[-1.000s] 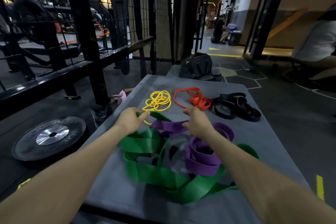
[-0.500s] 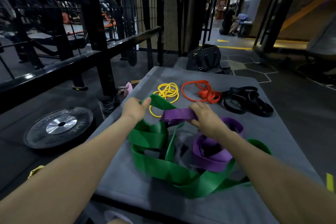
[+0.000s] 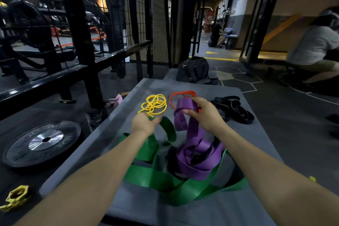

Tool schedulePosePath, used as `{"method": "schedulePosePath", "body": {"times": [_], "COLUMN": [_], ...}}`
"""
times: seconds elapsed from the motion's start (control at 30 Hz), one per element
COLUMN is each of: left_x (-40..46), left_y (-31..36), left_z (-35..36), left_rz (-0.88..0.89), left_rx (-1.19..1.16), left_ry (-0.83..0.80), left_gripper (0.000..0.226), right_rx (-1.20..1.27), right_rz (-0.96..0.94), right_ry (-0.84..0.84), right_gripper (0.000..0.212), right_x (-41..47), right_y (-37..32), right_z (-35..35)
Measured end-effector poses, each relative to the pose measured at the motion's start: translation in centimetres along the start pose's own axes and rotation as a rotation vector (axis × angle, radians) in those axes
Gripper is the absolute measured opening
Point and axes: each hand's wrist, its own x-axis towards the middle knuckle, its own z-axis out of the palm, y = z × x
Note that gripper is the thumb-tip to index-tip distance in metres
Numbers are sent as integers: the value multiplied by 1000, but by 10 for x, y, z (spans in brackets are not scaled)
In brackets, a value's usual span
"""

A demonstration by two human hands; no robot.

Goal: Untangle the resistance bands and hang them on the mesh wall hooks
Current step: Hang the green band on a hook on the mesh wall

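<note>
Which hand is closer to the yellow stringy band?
Left. The left hand grips the green band just below the yellow band; the right hand lifts the purple band farther right.

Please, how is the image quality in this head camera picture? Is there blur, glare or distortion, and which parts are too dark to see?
Head view: wide-angle lens bends the black frame posts outward; ceiling lights glare as bright spots; the weight plate hub reflects light. The green band and purple band are lit well, slightly soft near the left hand and right hand. The black bands lose detail in the dimness.
</note>
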Motion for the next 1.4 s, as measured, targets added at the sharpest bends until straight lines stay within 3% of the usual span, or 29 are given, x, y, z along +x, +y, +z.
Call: {"method": "schedulePosePath", "body": {"times": [0.27, 0.43, 0.6, 0.73, 0.93, 1.0, 1.13, 1.23, 1.4], "left_x": [12, 17, 16, 11, 10, 0, -22, -28, -32], "left_y": [-35, -62, -68, -68, -107, -120, -128, -132, -131], "left_z": [-46, -64, -61, -50, -46, -46, -31, -22, -28], "left_rz": [36, 25, -4, -42, -167, -256, -292, -290, -311], "left_rx": [9, 17, -158, -268, -41, 77, 95, 85, -130], "left_ry": [80, 26, -64, -166, 23, 5, -99, -165, -125], "left_gripper": [50, 47, 33, 38, 42, 50, 54, 43, 13], "right_rx": [-145, -257, -270, -251, -238, -244, -169, -119, -179], "right_rz": [290, 349, 212, 97, 91, 112, 148, 151, 154], "right_ry": [257, 104, 21, -174, -248, -263, -345, -455, -567], "right_gripper": [32, 48, 46, 47, 46, 47, 46, 44, 50], "right_x": [16, 13, 13, 8, -8, -16, -34, -48, -63], "right_y": [54, 66, 42, 11, -5, -4, -7, -16, -28], "right_z": [-16, 12, 42, 76, 112, 119, 129, 132, 122]}}
